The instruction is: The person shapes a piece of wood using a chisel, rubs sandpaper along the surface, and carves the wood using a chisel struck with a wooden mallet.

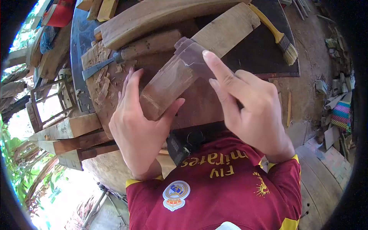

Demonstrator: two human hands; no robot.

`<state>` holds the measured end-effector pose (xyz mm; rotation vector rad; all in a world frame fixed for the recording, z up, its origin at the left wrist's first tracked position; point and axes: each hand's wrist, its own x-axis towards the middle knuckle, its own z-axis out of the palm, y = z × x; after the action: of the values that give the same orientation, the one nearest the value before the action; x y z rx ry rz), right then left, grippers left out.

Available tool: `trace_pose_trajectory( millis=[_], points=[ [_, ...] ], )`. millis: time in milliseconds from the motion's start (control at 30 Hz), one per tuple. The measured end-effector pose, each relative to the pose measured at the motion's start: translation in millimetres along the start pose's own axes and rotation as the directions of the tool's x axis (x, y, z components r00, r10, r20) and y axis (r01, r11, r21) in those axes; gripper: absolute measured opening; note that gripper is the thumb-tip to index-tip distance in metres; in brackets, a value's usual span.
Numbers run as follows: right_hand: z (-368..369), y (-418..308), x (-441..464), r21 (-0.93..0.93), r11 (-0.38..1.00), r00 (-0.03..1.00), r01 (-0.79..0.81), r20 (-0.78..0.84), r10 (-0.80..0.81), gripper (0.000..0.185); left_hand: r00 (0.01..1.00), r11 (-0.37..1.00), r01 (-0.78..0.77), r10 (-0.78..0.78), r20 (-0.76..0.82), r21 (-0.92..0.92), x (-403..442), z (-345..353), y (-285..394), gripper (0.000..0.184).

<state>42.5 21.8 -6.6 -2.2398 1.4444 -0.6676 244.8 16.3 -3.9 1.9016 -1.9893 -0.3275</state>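
Note:
A brown wooden block lies tilted over the board, its lower end between the thumb and fingers of my left hand. At its upper end is a thin, dark, see-through-looking piece, blurred at its edges. My right hand is beside that piece, index finger stretched toward its right edge and thumb just below; whether they pinch it is hard to tell. Behind it lies a paler plank. A chisel with a wooden handle rests left of the block, among wood shavings.
A brush with a yellow handle lies at the table's right edge. A long curved timber crosses the back. Stacked wood pieces stand at the left, near a red object. A woven colored item is far right.

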Motion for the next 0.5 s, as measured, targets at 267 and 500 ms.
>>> trace_pose_trajectory(
  millis=[267, 500],
  points=[
    [5.5, -8.3, 14.8, 0.016, 0.996, 0.996, -0.086, -0.031, 0.086, 0.049, 0.997, 0.995, -0.048, 0.042, -0.07, -0.086, 1.5, 3.7, -2.9, 0.094],
    [16.9, -29.1, 0.4, 0.134, 0.99, 0.991, 0.038, 0.124, -0.055, 0.059, 0.994, 0.976, 0.105, -0.11, -0.015, -0.19, 1.8, 0.8, 6.1, 0.101]
  ],
)
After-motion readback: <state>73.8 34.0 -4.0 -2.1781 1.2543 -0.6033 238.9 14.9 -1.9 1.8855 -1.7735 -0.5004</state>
